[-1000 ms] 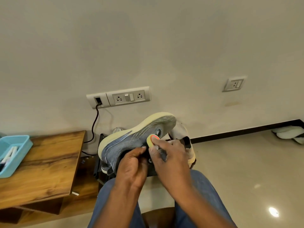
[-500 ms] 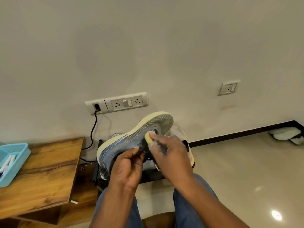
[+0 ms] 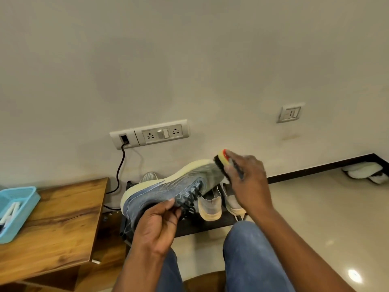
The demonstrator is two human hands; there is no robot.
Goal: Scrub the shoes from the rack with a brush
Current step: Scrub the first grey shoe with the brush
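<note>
A: Right hand (image 3: pixel 248 182), fingers (image 3: pixel 233 165) curled round the brush (image 3: pixel 221 160), bristles set against the toe end of the blue shoe (image 3: pixel 168 190). Left hand (image 3: pixel 157 224), fingers (image 3: pixel 168 204) pinched on the shoe near the laces, holding it sole-up and tilted above the knees.

B: Rest of the pairs?

A: Just behind, on the dark rack (image 3: pixel 210 224) against the wall: two pale shoes (image 3: pixel 210 205), apparently untouched. Further out, a wooden desk (image 3: pixel 52 228) on the left carrying a blue tray (image 3: pixel 19 211); a black cable (image 3: pixel 120 167) plugged into the wall socket (image 3: pixel 147 133).

B: Step in hand?

A: Looked like mid-scrub on the first shoe, at the toe by the sole edge.

B: Next move?

A: Probably short strokes back along the upper, grip kept firm near the laces so the shoe did not twist; then a turn to reach the far side.
</note>
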